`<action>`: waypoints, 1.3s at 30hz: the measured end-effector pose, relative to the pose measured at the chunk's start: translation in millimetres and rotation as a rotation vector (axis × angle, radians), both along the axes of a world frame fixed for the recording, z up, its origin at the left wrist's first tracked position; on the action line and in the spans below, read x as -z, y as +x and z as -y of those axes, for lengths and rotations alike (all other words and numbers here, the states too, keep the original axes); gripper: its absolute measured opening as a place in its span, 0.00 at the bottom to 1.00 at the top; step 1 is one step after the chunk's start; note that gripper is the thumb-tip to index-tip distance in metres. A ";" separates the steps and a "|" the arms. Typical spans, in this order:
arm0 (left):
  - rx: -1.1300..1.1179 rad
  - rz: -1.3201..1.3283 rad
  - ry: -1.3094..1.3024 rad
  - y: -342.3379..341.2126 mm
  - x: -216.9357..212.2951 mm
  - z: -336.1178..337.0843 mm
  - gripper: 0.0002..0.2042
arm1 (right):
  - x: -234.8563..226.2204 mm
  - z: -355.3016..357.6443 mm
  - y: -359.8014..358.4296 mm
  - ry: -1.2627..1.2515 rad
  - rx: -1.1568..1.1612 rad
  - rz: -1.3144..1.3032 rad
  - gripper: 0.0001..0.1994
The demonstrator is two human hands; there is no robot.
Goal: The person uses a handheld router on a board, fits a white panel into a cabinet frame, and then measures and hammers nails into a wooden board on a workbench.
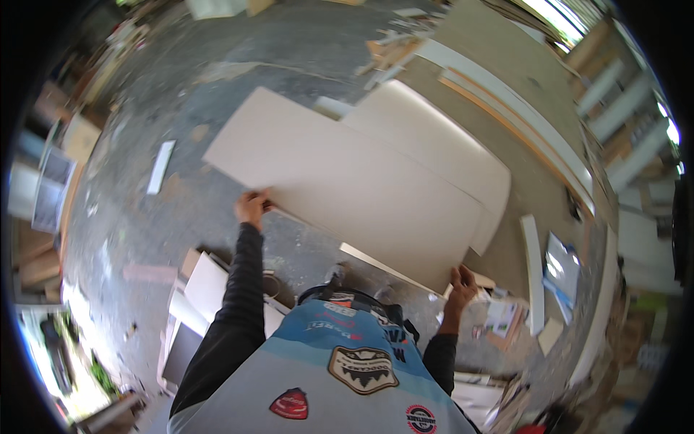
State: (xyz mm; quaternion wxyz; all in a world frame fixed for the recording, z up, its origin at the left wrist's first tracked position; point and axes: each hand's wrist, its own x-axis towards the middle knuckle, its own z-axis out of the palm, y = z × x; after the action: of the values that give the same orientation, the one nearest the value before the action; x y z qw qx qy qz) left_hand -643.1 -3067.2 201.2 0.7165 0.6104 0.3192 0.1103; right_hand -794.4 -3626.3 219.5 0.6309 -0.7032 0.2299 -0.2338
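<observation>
So the big pale rectangular board point(347, 184) is held flat above the dusty grey concrete floor point(130, 217), mid-carry I'd say. Left hand point(251, 208) grips its near edge, right hand point(460, 283) clamps the near corner. Setting it down needs both edges level.

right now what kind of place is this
Probably a carpentry or panel workshop: both hands grip a large pale board, long white strips lie stacked, and offcuts litter the dusty concrete floor.
</observation>
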 end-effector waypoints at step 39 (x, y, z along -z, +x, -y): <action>0.147 -0.195 -0.190 -5.0 -26.8 -37.7 0.09 | -16.2 -13.9 -3.6 0.185 -0.157 -0.150 0.05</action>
State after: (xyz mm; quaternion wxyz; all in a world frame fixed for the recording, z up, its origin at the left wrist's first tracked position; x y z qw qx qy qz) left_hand -648.1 -3029.5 227.9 0.7427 0.5695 0.3507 -0.0331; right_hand -798.0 -3612.4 235.7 0.6906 -0.6732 0.2412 -0.1081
